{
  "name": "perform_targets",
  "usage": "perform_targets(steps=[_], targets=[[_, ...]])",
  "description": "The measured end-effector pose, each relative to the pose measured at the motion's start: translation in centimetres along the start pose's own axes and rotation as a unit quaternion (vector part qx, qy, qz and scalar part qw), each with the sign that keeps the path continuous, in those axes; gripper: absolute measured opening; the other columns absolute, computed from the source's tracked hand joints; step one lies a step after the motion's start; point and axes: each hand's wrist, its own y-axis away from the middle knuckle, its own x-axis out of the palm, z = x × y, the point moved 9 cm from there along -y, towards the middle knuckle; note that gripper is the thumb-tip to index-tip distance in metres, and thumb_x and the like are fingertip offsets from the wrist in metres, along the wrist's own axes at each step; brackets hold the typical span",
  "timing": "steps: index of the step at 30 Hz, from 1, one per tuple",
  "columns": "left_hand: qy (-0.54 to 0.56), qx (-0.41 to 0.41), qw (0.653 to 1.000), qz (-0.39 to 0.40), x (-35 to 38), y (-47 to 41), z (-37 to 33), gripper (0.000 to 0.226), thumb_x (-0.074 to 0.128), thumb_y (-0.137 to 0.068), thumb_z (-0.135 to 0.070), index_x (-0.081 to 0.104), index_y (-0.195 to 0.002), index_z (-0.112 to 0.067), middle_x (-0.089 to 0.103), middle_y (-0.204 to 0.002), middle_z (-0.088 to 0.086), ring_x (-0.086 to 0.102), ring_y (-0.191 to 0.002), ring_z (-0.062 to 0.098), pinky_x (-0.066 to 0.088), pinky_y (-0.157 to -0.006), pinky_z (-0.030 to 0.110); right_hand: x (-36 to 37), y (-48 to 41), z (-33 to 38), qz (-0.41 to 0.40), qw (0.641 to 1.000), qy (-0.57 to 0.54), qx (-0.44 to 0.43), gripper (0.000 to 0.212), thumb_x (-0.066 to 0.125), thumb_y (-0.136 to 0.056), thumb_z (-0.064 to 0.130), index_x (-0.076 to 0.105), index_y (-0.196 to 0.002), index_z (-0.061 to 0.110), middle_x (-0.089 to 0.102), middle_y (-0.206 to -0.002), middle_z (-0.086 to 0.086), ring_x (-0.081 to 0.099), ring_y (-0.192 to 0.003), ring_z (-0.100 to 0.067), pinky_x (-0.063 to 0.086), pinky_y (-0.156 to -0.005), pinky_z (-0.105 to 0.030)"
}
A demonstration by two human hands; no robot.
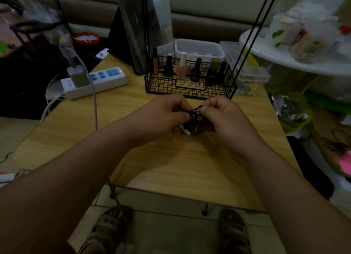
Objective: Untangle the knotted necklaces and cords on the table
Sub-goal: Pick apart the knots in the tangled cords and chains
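**Hands pinch a dark knot above the desk**

Left hand (pixel 163 117) and right hand (pixel 224 119) meet over the middle of the desk (pixel 171 168), both forearms reaching in from the near edge and converging. Each hand has its fingers curled inward, with knuckles up and thumbs pointing toward each other. Between them sits the tangle of necklaces and cords (pixel 197 119), a dark bunch with small glinting bits. The left hand pinches its left side, and the right hand pinches a thin loop at its top between thumb and forefinger. A white piece (pixel 185 130) sticks out beneath the left hand's fingers; what it is cannot be told. Whether the bunch touches the wood cannot be told either.

Just beyond the hands, toward the far edge, stands a black wire basket (pixel 190 88) holding upright nail polish bottles (pixel 180 67). Near the far left corner lies a white power strip (pixel 98 81) with a charger (pixel 77 76) plugged in, and its cable (pixel 95 105) trails across the left edge.
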Motion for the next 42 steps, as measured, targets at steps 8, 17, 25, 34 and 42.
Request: perform_targets(steps=[8,17,25,34,42], targets=[[0.047,0.012,0.997,-0.053,-1.1,-0.1,0.0,0.007,0.060,-0.104,-0.015,0.065,-0.102,-0.011,0.074,-0.091,0.009,0.069,-0.081,0.018,0.060,-0.075,0.035,0.8,-0.2,-0.8,0.038,0.999,-0.003,0.027,0.020,0.057,-0.101,0.014,0.074,-0.106,0.023,0.078,-0.101,-0.002,0.074,-0.097,-0.020,0.059,-0.094,-0.051],[0.044,0.019,0.993,-0.110,-2.0,-0.2,0.1,0.006,0.061,-0.103,-0.013,0.062,-0.098,-0.017,0.068,-0.088,0.007,0.067,-0.071,0.012,0.057,-0.065,0.029,2.1,-0.1,-1.2,0.101,0.993,-0.046,0.038,0.009,0.066,-0.097,0.011,0.075,-0.099,0.014,0.077,-0.094,-0.013,0.072,-0.084,-0.026,0.057,-0.074,-0.042],[0.030,0.059,0.995,-0.078,-1.5,0.2,-1.1,0.017,0.059,-0.099,-0.008,0.058,-0.104,-0.024,0.070,-0.102,0.016,0.072,-0.085,0.020,0.061,-0.076,0.036,0.8,-0.4,-0.9,0.043,0.982,-0.176,0.048,0.009,0.061,-0.099,0.009,0.068,-0.105,0.011,0.075,-0.091,-0.007,0.072,-0.083,-0.021,0.058,-0.072,-0.035],[-0.030,0.090,0.994,-0.053,-0.7,0.4,-1.6,0.007,0.071,-0.098,-0.024,0.068,-0.102,-0.018,0.079,-0.093,-0.001,0.075,-0.089,0.013,0.063,-0.085,0.047,0.6,0.0,-0.4,0.049,0.986,-0.160,0.020,0.012,0.060,-0.100,0.005,0.066,-0.110,0.008,0.075,-0.088,-0.004,0.072,-0.078,-0.018,0.059,-0.072,-0.031],[0.027,0.060,0.997,-0.045,-1.3,0.1,-0.8,0.010,0.070,-0.099,-0.023,0.069,-0.103,-0.015,0.078,-0.095,0.005,0.076,-0.093,0.021,0.062,-0.089,0.051,0.5,0.0,-0.1,0.050,0.990,-0.131,0.000,0.018,0.064,-0.098,0.003,0.068,-0.114,0.010,0.073,-0.099,-0.012,0.073,-0.088,-0.022,0.058,-0.079,-0.036]])
